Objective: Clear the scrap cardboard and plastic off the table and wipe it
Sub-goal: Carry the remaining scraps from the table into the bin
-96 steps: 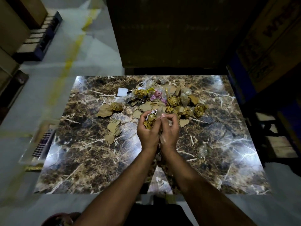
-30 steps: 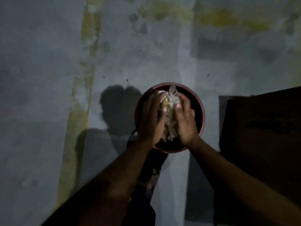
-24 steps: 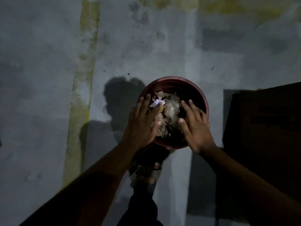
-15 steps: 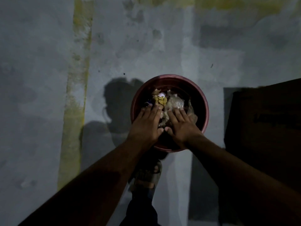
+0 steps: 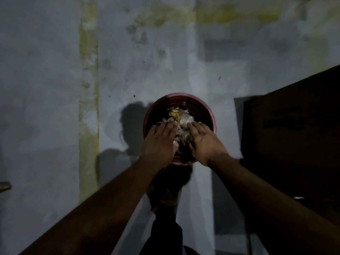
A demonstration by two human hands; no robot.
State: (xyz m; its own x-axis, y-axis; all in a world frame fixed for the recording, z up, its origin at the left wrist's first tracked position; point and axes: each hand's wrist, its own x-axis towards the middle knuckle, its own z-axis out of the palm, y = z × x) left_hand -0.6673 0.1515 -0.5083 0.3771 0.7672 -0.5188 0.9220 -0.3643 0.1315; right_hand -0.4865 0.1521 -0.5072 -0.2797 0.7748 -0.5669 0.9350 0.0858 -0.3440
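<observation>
- The left hand (image 5: pixel 161 142) lies flat with straight fingers over the near-left part of the bucket's mouth, palm down on the heap, gripping nothing.
- The right hand (image 5: pixel 204 142) is likewise spread, fingers extended, pressing on the near-right of the heap and holding nothing.
- A second ago both hands were cupped around the bundle above the bin; since then they have let it go and flattened out, so the load has passed from hands to container.
- The scrap (image 5: pixel 181 117), crumpled yellowish cardboard and pale clear plastic, now sits inside the red bucket (image 5: pixel 200 104), showing just beyond the fingertips, heaped toward the rim.
- The bucket stands on the grey concrete floor (image 5: pixel 46 89), with a worn yellow line (image 5: pixel 88 70) to the left and a dark cardboard box (image 5: pixel 294 135) close on the right.
- A foot in a sandal (image 5: pixel 165 192) is planted just near of the bucket.
- Judgement: this handful is disposed of and being tamped down; the table is out of view, more scrap lay there seconds ago, so further trips and the wipe probably remain.
</observation>
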